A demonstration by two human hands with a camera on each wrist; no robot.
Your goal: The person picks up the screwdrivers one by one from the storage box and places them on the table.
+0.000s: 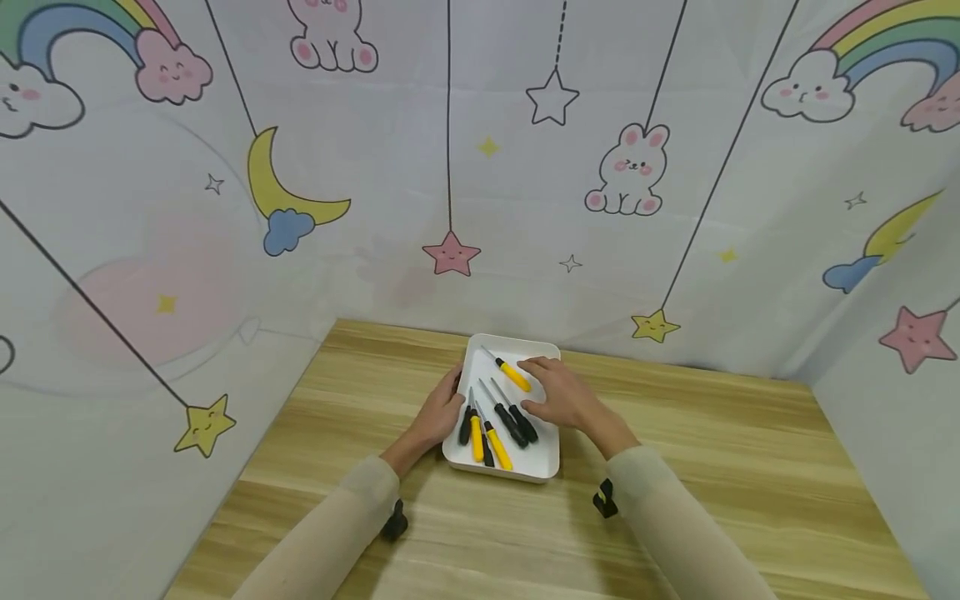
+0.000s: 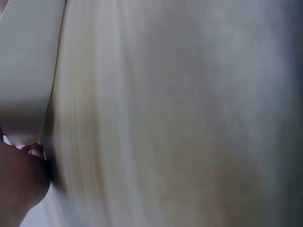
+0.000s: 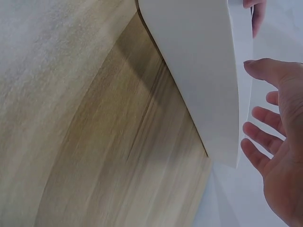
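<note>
A white rectangular tray (image 1: 546, 457) rests on the wooden table, with several screwdrivers lying loose in it. My left hand (image 1: 437, 414) grips its left side, thumb at the rim. Over the right rim hovers my right hand (image 1: 564, 395), fingers spread and relaxed, holding nothing. Nearest to those fingers lies a yellow-handled screwdriver (image 1: 514, 376) at the tray's far end. Two black-handled screwdrivers (image 1: 512, 425) lie mid-tray; yellow and black ones (image 1: 476, 437) cluster at the near left. In the right wrist view, the thumb (image 3: 265, 70) is close to the tray wall (image 3: 194, 61).
The wood-grain table (image 1: 675, 433) extends to both sides of the tray. Behind it hangs a white cloth (image 1: 390, 167) printed with stars, moons and rabbits, and cloth walls also stand at left and right. Small black devices (image 1: 604, 498) sit at both wrists.
</note>
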